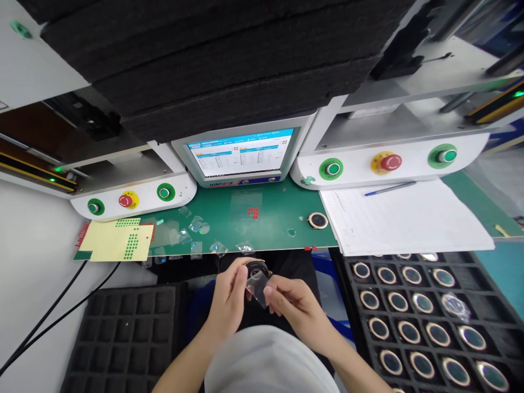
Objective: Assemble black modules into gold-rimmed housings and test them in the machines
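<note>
A round dark watch case [257, 267] is held between the fingers and thumb of my left hand [230, 292], just off the table's front edge. In front of its face hangs a piece of clear film [257, 288]. The film's right side is pinched by the thumb and fingers of my right hand [292, 305]. Whether the film still sticks to the case cannot be made out. On the green table [221, 215] lies another round, gold-rimmed watch case [318, 220].
A foam tray [413, 316] at right holds several gold-rimmed cases; a compartmented tray [123, 333] stands at left. Film scraps [196, 250], yellow sticker sheets [118, 240], a paper stack [401, 218] and a pen [391, 189] lie on the table. Behind are a screen [241, 155] and button panels [385, 162].
</note>
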A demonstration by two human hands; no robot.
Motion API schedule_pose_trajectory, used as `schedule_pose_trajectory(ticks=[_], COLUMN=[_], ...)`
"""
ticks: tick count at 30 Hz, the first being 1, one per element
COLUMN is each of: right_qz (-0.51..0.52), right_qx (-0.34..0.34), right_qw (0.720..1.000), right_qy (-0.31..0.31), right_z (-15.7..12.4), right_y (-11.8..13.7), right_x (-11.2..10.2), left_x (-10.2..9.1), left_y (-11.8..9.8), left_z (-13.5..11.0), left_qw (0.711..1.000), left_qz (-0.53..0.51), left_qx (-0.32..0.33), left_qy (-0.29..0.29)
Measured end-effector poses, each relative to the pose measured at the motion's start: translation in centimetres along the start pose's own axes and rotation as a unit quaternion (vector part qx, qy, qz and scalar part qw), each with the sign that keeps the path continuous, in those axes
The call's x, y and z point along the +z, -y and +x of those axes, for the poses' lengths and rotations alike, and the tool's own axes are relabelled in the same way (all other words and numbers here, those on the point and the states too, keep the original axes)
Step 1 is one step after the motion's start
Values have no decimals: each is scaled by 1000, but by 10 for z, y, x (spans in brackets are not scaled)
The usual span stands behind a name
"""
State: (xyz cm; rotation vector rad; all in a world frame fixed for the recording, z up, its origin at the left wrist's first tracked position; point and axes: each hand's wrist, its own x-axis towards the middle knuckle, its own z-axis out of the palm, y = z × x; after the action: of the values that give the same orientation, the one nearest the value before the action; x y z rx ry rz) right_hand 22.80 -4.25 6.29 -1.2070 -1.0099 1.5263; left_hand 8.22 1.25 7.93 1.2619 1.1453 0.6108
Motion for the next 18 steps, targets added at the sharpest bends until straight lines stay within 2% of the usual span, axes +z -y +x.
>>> schedule_pose_trajectory(ticks=[8,11,14,18], right_qz=[-22,-53,-103,-111], right_qx=[-5,0,24,47], right_qw=[1000,998,990,982], right_qy=[-9,-39,-92,-143], right_z=[4,2,2,6], right_y=[5,8,9,6], right_x=[7,9,10,10], left_x=[0,2,4,6], left_y=[4,6,8,6], left_z=[-7,-7,-8,-7], left_qw=[994,988,987,994], left_qz=[49,92,96,33], left_qx=[98,126,125,91], left_qy=[16,2,-17,-44])
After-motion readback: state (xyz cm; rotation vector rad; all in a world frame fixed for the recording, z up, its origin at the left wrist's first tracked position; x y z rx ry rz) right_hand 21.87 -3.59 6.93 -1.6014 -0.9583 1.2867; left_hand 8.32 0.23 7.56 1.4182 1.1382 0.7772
